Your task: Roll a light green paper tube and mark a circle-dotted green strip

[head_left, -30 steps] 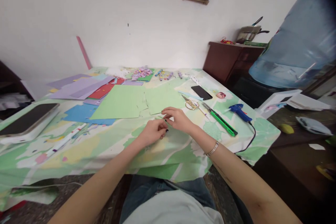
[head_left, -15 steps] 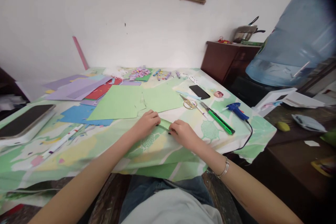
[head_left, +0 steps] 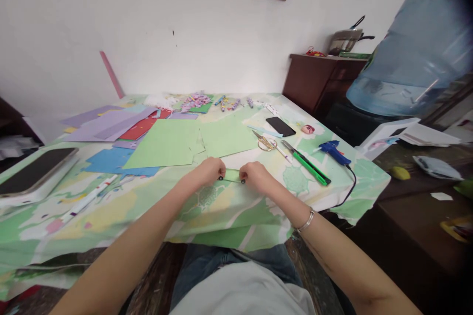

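Between my two hands stretches a small strip of light green paper (head_left: 232, 175), held just above the cloth near the table's front. My left hand (head_left: 210, 171) pinches its left end, fingers curled. The right end is pinched in my right hand (head_left: 255, 176), with the thumb toward me. Just beyond lie large light green paper sheets (head_left: 166, 142), with a few small cut marks or slivers where they meet. To the right of the sheets are gold-handled scissors (head_left: 266, 142) and a green utility knife (head_left: 309, 166).
A blue glue gun (head_left: 334, 152) with a black cord lies right. A black phone (head_left: 281, 126) is behind the scissors. Purple paper (head_left: 107, 125), blue paper (head_left: 107, 160) and a white marker (head_left: 86, 199) are left. A large water bottle (head_left: 410, 54) stands at far right.
My right hand has turned and risen slightly, and the green strip now lies more level between both hands. The view has shifted a little.
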A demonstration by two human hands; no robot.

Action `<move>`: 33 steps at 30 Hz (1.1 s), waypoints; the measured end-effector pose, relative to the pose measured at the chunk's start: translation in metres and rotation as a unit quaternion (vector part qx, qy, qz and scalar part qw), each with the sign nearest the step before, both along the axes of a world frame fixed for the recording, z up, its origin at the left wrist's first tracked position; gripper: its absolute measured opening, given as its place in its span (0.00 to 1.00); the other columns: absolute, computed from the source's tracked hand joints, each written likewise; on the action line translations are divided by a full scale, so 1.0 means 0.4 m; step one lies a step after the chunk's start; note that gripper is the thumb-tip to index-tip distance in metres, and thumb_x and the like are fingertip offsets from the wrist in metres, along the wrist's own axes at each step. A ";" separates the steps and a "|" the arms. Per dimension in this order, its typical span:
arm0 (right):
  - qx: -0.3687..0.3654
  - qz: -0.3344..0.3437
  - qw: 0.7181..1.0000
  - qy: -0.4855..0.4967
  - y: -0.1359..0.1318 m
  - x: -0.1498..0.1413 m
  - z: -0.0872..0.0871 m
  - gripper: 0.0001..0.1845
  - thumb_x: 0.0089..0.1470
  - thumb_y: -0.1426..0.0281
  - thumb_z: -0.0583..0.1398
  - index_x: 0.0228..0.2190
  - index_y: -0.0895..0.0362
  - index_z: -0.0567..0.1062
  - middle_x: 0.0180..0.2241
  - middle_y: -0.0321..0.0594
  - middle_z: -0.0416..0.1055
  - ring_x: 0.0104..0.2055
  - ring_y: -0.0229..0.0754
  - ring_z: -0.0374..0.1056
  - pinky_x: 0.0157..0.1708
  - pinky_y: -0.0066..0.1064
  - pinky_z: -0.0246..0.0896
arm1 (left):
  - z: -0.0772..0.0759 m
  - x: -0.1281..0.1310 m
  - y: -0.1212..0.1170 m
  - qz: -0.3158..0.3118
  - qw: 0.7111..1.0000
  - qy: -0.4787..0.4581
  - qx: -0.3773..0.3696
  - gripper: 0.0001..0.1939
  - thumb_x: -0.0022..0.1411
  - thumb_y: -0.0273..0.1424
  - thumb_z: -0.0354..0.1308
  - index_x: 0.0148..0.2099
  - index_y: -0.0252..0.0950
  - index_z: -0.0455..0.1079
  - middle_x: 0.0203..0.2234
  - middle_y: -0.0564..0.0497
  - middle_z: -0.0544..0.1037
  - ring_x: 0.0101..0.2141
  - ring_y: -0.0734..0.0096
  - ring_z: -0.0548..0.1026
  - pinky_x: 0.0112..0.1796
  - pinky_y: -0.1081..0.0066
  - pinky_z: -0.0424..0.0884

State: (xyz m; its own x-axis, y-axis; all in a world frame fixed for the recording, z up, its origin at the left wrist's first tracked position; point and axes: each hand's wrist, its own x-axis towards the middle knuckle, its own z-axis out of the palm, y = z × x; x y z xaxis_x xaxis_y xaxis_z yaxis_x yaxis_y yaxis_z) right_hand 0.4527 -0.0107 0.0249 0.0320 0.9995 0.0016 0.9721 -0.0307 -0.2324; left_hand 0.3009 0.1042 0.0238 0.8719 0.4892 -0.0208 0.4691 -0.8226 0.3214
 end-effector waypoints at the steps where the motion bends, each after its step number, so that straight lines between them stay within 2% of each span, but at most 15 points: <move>1: -0.005 0.001 1.000 -0.001 0.006 0.000 0.008 0.11 0.41 0.81 0.55 0.27 0.58 0.76 0.28 0.42 0.74 0.32 0.41 0.67 0.29 0.26 0.52 | 0.006 0.008 0.006 -0.003 1.000 0.012 -0.005 0.10 0.41 0.16 0.50 0.22 0.35 0.68 0.18 0.53 0.71 0.21 0.73 0.67 0.26 0.74 0.59; 3: -0.010 0.004 1.000 -0.002 0.009 -0.005 0.017 0.10 0.40 0.80 0.56 0.26 0.59 0.75 0.27 0.43 0.73 0.30 0.41 0.67 0.27 0.27 0.51 | 0.016 0.015 0.004 -0.009 1.000 0.019 -0.001 0.11 0.39 0.16 0.50 0.21 0.35 0.68 0.18 0.53 0.71 0.22 0.73 0.67 0.26 0.74 0.58; 6: 0.010 0.017 1.000 0.001 0.001 -0.024 0.009 0.10 0.44 0.79 0.55 0.28 0.59 0.74 0.29 0.43 0.72 0.33 0.41 0.66 0.30 0.27 0.51 | 0.020 0.006 -0.028 -0.020 1.000 -0.003 0.019 0.11 0.42 0.17 0.48 0.25 0.36 0.68 0.22 0.52 0.72 0.26 0.71 0.67 0.29 0.74 0.58; 10: 0.061 0.028 0.998 -0.013 -0.009 -0.054 -0.022 0.12 0.47 0.81 0.52 0.32 0.60 0.72 0.32 0.44 0.70 0.37 0.42 0.64 0.34 0.28 0.52 | 0.002 -0.011 -0.072 -0.031 0.997 -0.062 0.044 0.10 0.50 0.20 0.46 0.28 0.35 0.66 0.24 0.51 0.70 0.29 0.69 0.67 0.32 0.72 0.59; 15: 0.054 -0.015 0.998 -0.029 0.003 -0.073 -0.025 0.14 0.49 0.82 0.50 0.35 0.62 0.72 0.35 0.49 0.70 0.39 0.45 0.65 0.36 0.30 0.53 | -0.019 0.007 -0.070 0.007 0.998 -0.056 0.034 0.11 0.51 0.18 0.45 0.28 0.34 0.67 0.27 0.48 0.71 0.31 0.67 0.67 0.35 0.71 0.60; 20: 0.020 -0.029 0.999 -0.011 0.036 -0.060 -0.005 0.08 0.45 0.78 0.56 0.28 0.59 0.75 0.28 0.46 0.73 0.32 0.45 0.68 0.29 0.29 0.51 | -0.008 0.032 -0.057 0.031 0.999 -0.018 0.012 0.10 0.44 0.16 0.47 0.21 0.34 0.63 0.18 0.51 0.67 0.23 0.69 0.65 0.27 0.72 0.57; 22: 0.023 -0.028 0.999 -0.002 0.036 -0.052 -0.002 0.08 0.45 0.77 0.56 0.27 0.58 0.75 0.28 0.44 0.74 0.32 0.44 0.68 0.28 0.28 0.51 | -0.002 0.030 -0.064 0.025 0.999 -0.022 0.009 0.08 0.45 0.17 0.49 0.22 0.34 0.63 0.18 0.52 0.67 0.23 0.70 0.65 0.26 0.72 0.56; 25: 0.045 -0.027 0.999 0.006 0.007 -0.035 -0.005 0.10 0.47 0.77 0.54 0.30 0.58 0.74 0.31 0.43 0.74 0.34 0.42 0.67 0.30 0.28 0.51 | -0.002 0.020 -0.085 0.000 0.998 -0.061 0.015 0.06 0.49 0.20 0.49 0.27 0.35 0.64 0.26 0.51 0.70 0.30 0.69 0.67 0.31 0.72 0.59; 27: 0.065 -0.016 0.997 0.026 -0.022 -0.019 -0.012 0.10 0.47 0.78 0.53 0.29 0.58 0.73 0.30 0.42 0.73 0.34 0.40 0.66 0.31 0.27 0.51 | -0.008 0.018 -0.097 -0.010 0.996 -0.091 0.015 0.07 0.50 0.20 0.48 0.29 0.36 0.64 0.27 0.51 0.70 0.32 0.68 0.66 0.34 0.72 0.59; 33: 0.087 -0.008 0.993 0.075 -0.071 0.022 -0.031 0.13 0.41 0.83 0.53 0.25 0.58 0.75 0.27 0.40 0.71 0.31 0.38 0.65 0.32 0.25 0.52 | -0.007 0.034 -0.099 0.005 0.996 -0.080 -0.037 0.09 0.43 0.17 0.47 0.24 0.36 0.62 0.20 0.54 0.66 0.25 0.71 0.63 0.27 0.73 0.56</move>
State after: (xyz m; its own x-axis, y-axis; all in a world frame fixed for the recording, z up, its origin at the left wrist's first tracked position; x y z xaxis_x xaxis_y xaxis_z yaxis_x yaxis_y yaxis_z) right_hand 0.4616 -0.0390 0.0124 0.0601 0.9838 0.1688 0.9262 0.0081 -0.3769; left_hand 0.3146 0.0646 0.0212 0.8625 0.4995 0.0813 0.4150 -0.7899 0.4514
